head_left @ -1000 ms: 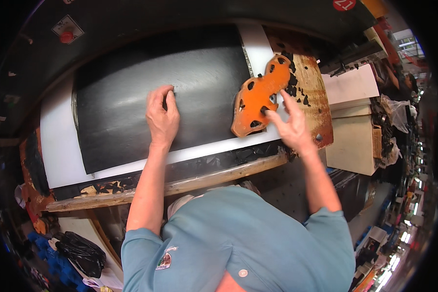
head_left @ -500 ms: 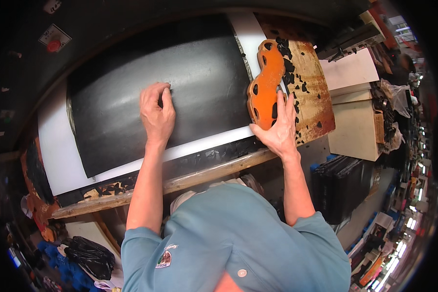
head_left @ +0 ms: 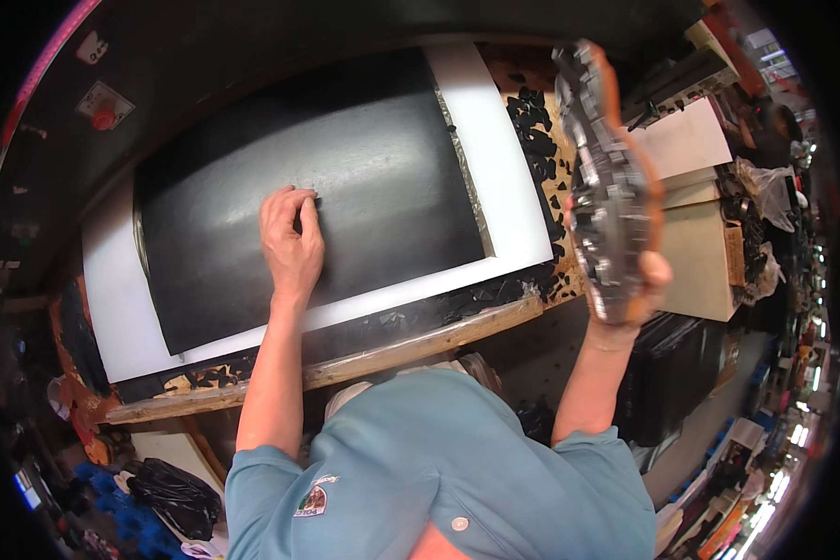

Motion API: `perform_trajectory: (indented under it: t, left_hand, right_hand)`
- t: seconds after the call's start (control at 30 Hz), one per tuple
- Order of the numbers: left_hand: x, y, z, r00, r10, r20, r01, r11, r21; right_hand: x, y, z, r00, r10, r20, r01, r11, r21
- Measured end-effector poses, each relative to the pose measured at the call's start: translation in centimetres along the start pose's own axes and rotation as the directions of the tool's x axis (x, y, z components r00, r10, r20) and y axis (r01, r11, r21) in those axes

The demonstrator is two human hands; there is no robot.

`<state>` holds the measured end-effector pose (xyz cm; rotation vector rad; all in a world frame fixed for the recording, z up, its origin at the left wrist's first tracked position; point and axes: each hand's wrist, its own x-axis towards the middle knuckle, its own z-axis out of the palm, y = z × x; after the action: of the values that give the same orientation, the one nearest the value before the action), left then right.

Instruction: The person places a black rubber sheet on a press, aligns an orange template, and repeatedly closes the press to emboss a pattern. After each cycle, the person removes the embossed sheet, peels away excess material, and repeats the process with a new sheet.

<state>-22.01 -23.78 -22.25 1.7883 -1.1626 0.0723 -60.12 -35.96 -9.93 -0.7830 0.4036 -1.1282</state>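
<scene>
My right hand grips a cutting die and holds it raised and turned on edge, right of the black sheet. Its blurred inner side, dark with shiny metal edges, faces left, while the orange back shows as a strip on the right. My left hand rests at the middle of the smooth black sheet, fingers curled toward the thumb. A tiny dark bit shows at its fingertips, too small to name. Under the sheet lies a white board.
Black scraps litter the worn wooden surface right of the board. A wooden rail runs along the near edge. A dark machine body with a red button overhangs the far left. Pale boxes stand at the right.
My right hand has lifted the die off the right side of the sheet, moved it right and tipped it on edge. My left hand stays curled on the sheet.
</scene>
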Motion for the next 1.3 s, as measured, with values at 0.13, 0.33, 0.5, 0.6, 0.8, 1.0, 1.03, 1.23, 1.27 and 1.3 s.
perform_trajectory:
  t: [0.13, 0.33, 0.5, 0.6, 0.8, 1.0, 1.03, 1.23, 1.27, 1.3]
  left_hand:
    - [0.1, 0.3, -0.1, 1.0, -0.004, 0.022, 0.004, 1.0, 0.015]
    - [0.3, 0.2, -0.2, 1.0, 0.006, 0.023, -0.007, 0.999, 0.046]
    - [0.3, 0.1, -0.2, 0.999, 0.0, 0.035, -0.003, 0.998, 0.062]
    - [0.3, 0.0, -0.2, 1.0, 0.002, 0.027, -0.003, 0.999, 0.041]
    - [0.0, -0.3, 0.0, 0.999, -0.043, 0.0, 0.043, 0.999, -0.006]
    - [0.0, -0.4, -0.7, 0.966, -0.227, -0.125, 0.202, 0.962, -0.185]
    - [0.0, -0.5, -0.7, 0.966, -0.227, -0.123, 0.202, 0.962, -0.183]
    - [0.0, -0.4, -0.6, 0.982, -0.171, -0.083, 0.157, 0.976, -0.149]
    - [0.0, -0.3, -0.5, 0.982, -0.18, -0.062, 0.169, 0.975, -0.141]
    - [-0.1, -0.2, -0.5, 0.982, -0.185, -0.046, 0.178, 0.975, -0.133]
  right_hand:
    - [1.3, 1.5, 1.4, 0.988, 0.076, 0.135, -0.141, 0.802, 0.58]
    - [1.2, 10.4, -0.3, 0.913, 0.345, 0.216, -0.302, 0.218, 0.928]
    - [2.9, 7.9, -2.3, 0.946, 0.323, -0.028, -0.309, 0.923, 0.23]
    - [3.7, 6.4, -0.6, 0.938, 0.339, -0.067, -0.337, 0.856, -0.392]
    - [1.9, 9.3, 3.2, 0.974, 0.218, -0.062, -0.211, 0.776, -0.595]
    - [1.6, 14.8, 6.9, 0.979, 0.057, 0.194, 0.172, 0.269, -0.948]
    - [1.5, 15.9, 7.7, 0.971, 0.015, 0.24, 0.234, 0.177, -0.956]
    - [2.7, 18.1, 3.5, 0.882, 0.048, 0.468, 0.467, 0.028, -0.884]
    - [3.4, 17.6, 1.7, 0.864, 0.088, 0.495, 0.502, -0.22, -0.837]
    - [4.1, 17.1, 0.0, 0.877, 0.187, 0.443, 0.478, -0.249, -0.842]
